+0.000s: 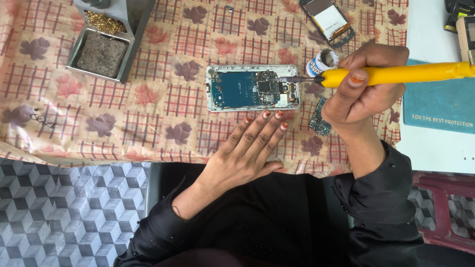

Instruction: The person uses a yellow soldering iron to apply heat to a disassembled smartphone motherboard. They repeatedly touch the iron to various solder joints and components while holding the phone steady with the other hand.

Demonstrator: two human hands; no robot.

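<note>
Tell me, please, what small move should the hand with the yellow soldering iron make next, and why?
Probably lower the tip a little onto the board. The right hand holds the yellow soldering iron with its tip over the chips at the right end of the opened phone, while the left hand rests flat beside the phone's near edge.

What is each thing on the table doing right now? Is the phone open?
Opened phone: back off, blue circuit board showing, lying flat.
Soldering iron: tip on the phone's board.
Right hand: gripping the iron.
Left hand: flat, fingertips by the phone's edge.
Small jar: lid off.
Second phone: lying flat.
Loose circuit board: on the cloth.
</note>
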